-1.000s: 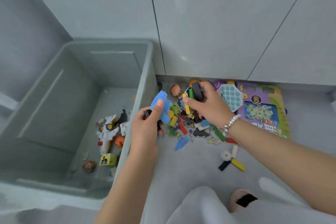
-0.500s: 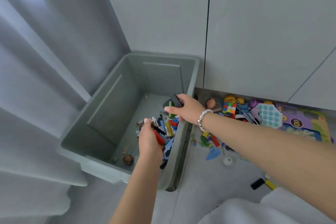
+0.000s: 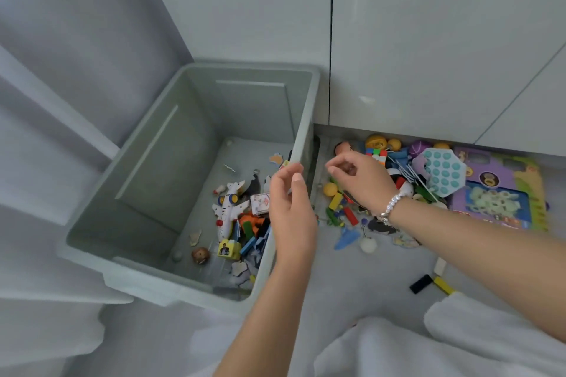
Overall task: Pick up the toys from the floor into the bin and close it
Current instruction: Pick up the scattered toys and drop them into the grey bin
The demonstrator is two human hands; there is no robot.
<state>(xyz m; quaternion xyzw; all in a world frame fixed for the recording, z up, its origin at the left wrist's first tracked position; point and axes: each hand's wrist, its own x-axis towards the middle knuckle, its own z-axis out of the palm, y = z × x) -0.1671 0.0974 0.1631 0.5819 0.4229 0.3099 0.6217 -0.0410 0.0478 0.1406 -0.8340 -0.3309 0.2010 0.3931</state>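
Observation:
A grey-green bin [image 3: 153, 159] stands open on the floor at the left, with a white toy plane [image 3: 229, 205] and several small toys on its bottom. A pile of toys [image 3: 343, 208] lies on the floor to its right, by the cabinet base. My left hand [image 3: 291, 211] hovers over the bin's right rim, fingers relaxed and empty. Just right of the rim, my right hand [image 3: 358, 180], with a bead bracelet, is above the pile with its fingers loosely curled and nothing visible in them.
A teal pop toy [image 3: 444, 171] and a purple game box [image 3: 496, 196] lie at the right by the white cabinet doors [image 3: 428, 40]. A black-and-yellow piece [image 3: 428, 283] and a blue shape [image 3: 346, 237] lie nearer me. A curtain [image 3: 61, 70] hangs left. My white-clothed knees fill the bottom.
Both hands released their toys into the bin. My right hand moved back right, out over the floor pile; my left hand rose to the bin's right rim, empty.

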